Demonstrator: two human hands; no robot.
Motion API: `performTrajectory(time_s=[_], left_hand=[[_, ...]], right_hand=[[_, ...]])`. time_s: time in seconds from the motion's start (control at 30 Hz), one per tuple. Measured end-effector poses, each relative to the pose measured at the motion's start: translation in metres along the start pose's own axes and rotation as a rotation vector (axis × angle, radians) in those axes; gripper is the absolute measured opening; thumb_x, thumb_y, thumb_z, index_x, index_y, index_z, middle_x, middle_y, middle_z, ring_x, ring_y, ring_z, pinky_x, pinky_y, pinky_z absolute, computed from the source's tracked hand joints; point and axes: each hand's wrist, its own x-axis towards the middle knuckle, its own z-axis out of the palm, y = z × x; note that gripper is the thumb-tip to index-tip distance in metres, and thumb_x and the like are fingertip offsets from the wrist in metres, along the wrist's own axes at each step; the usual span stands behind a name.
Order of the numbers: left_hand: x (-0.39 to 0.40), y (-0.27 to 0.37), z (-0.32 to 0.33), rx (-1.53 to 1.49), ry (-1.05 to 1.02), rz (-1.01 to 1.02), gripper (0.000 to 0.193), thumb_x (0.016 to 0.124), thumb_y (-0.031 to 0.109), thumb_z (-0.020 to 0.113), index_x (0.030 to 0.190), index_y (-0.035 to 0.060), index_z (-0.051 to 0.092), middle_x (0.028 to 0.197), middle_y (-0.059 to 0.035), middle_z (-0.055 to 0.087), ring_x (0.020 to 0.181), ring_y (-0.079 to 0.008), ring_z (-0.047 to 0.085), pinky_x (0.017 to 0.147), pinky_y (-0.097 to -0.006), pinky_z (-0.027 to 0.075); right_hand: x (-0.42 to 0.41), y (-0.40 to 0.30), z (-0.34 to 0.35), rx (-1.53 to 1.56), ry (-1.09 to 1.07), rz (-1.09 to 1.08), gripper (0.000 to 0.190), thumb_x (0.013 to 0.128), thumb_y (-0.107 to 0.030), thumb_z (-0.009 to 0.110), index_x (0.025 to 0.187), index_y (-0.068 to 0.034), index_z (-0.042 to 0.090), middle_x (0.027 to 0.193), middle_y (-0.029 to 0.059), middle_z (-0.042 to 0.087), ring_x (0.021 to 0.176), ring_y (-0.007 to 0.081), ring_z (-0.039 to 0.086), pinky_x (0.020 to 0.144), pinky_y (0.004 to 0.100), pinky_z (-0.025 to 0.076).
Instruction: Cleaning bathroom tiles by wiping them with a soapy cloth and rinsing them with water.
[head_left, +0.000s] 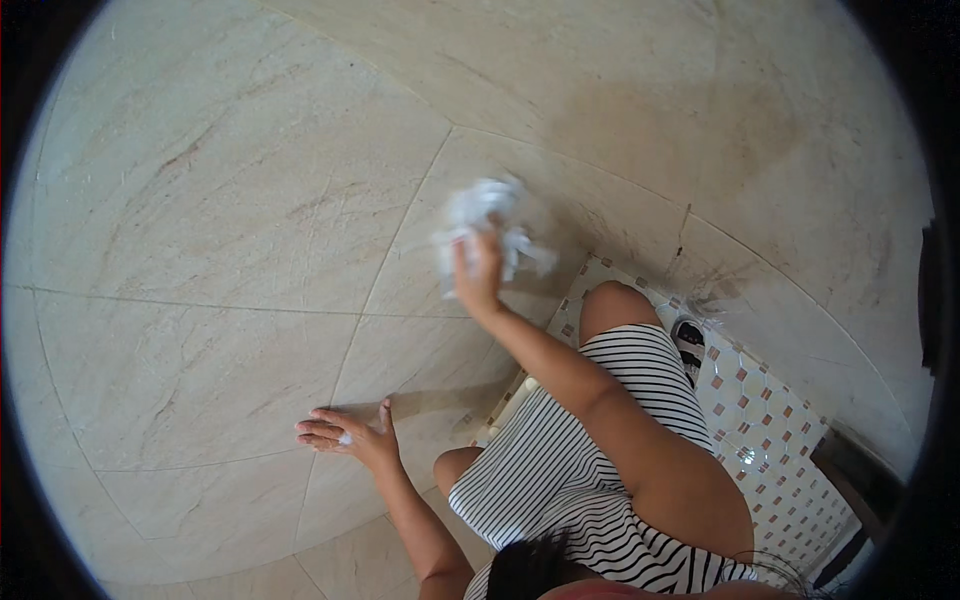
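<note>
My right hand (478, 274) grips a crumpled white cloth (489, 199), blurred by motion, against the beige marble-look wall tiles (255, 225). Folds of the cloth stick out on both sides of the fingers, and part of it is hidden behind them. Lower and to the left, my left hand (352, 436) is spread with its fingers apart, at the wall; whether the palm presses on the tile I cannot tell. A small white spot, perhaps foam, shows on its fingers.
A second tiled wall meets this one at a corner and bears a brownish damp-looking patch (675, 131). Below lies a patterned mosaic floor (757, 420), where a sandal (688, 341) shows beside my knee. A dark piece (859, 465) stands at the right edge.
</note>
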Motion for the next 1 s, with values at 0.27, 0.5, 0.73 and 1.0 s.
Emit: performTrajectory(time_s=[0.27, 0.5, 0.73, 1.0], left_hand=[[-0.001, -0.002, 0.008, 0.029, -0.104, -0.087, 0.141, 0.053, 0.06, 0.078, 0.143, 0.0027, -0.014, 0.142, -0.0322, -0.025, 0.13, -0.0549, -0.02, 0.099, -0.0703, 0.001], [0.002, 0.005, 0.015, 0.079, -0.089, -0.144, 0.153, 0.042, 0.056, 0.085, 0.141, 0.0006, -0.018, 0.14, -0.0346, -0.027, 0.129, -0.0565, -0.021, 0.099, -0.0702, 0.001], [0.003, -0.001, 0.011, 0.104, -0.039, -0.137, 0.155, 0.041, 0.055, 0.086, 0.14, -0.0015, -0.018, 0.14, -0.0355, -0.025, 0.129, -0.0564, -0.021, 0.1, -0.0692, -0.001], [0.002, -0.001, 0.017, 0.026, -0.049, -0.139, 0.151, 0.045, 0.054, 0.084, 0.141, 0.0058, -0.021, 0.14, -0.033, -0.029, 0.128, -0.0563, -0.024, 0.097, -0.0716, -0.001]], right_hand=[[-0.004, 0.114, -0.028, -0.105, 0.257, 0.088, 0.028, 0.087, -0.018, 0.049, 0.102, 0.004, 0.058, 0.097, 0.0209, 0.059, 0.092, 0.0409, 0.055, 0.084, 0.0481, 0.041], [0.005, 0.044, -0.015, 0.013, 0.151, 0.412, 0.037, 0.088, -0.025, 0.053, 0.109, 0.006, 0.055, 0.124, 0.0263, 0.047, 0.116, 0.0374, 0.045, 0.097, 0.0439, 0.035], [-0.014, 0.01, -0.004, 0.084, 0.035, -0.326, 0.04, 0.086, -0.016, 0.048, 0.119, 0.007, 0.054, 0.126, 0.0226, 0.05, 0.114, 0.042, 0.047, 0.099, 0.0498, 0.033], [-0.064, 0.067, -0.003, -0.055, 0.107, 0.545, 0.041, 0.087, -0.016, 0.055, 0.123, 0.003, 0.049, 0.122, 0.025, 0.048, 0.116, 0.0392, 0.044, 0.098, 0.0448, 0.033]])
